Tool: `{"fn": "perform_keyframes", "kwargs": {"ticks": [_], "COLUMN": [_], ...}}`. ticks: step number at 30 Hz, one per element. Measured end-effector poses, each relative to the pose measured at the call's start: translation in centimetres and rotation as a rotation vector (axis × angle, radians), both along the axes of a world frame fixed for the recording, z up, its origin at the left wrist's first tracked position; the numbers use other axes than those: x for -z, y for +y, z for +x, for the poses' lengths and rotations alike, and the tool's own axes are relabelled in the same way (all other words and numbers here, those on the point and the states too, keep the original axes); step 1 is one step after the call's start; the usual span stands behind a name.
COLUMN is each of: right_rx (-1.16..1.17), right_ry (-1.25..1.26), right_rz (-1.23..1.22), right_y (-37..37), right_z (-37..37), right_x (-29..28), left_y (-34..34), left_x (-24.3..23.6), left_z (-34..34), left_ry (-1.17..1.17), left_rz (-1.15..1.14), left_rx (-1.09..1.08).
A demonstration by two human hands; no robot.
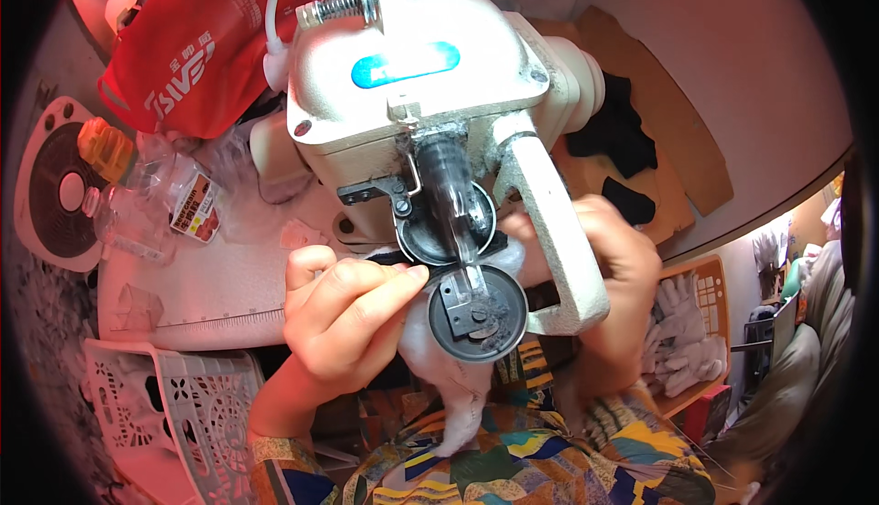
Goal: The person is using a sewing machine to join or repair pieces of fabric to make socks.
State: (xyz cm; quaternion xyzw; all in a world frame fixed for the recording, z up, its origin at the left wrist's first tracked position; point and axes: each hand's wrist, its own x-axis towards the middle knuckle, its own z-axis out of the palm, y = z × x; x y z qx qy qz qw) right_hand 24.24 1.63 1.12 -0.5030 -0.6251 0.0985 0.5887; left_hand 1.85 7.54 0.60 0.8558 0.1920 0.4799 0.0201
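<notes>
A cream-coloured sewing machine (430, 47) with two round metal feed discs stands right in front of me. A piece of white fluffy cloth (449, 390) with a dark edge is at the discs, and its lower end hangs over my lap. My left hand (343, 317) is closed, pinching the cloth's edge just left of the front disc (481, 333). Behind the machine's slanted side arm (560, 249), my right hand (623, 267) curls round the cloth's right side. That arm and the discs hide part of its fingers.
Left of the machine are a red fabric cover (206, 56), a round fan (69, 184) and a clear plastic bottle (133, 221). A white openwork basket (197, 413) stands below the table's left edge. At right, black cloth pieces (618, 130) lie on cardboard; a crate holds white gloves (679, 340).
</notes>
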Motion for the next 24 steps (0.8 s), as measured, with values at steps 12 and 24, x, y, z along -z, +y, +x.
{"fn": "perform_keyframes", "kwargs": {"ticks": [12, 24], "right_rx": [0.135, -0.091], "right_ry": [-0.075, 0.218], "right_rz": [-0.097, -0.308], "right_y": [-6.8, -6.6], "right_z": [-8.3, -6.7], "right_x": [7.2, 9.8], "left_y": [-1.3, -1.0], "left_x": [-1.0, -4.2], "left_z": [0.3, -1.1], "left_ry": [0.117, 0.419], "left_rz": [0.002, -0.25], "left_rx": [-0.07, -0.048]}}
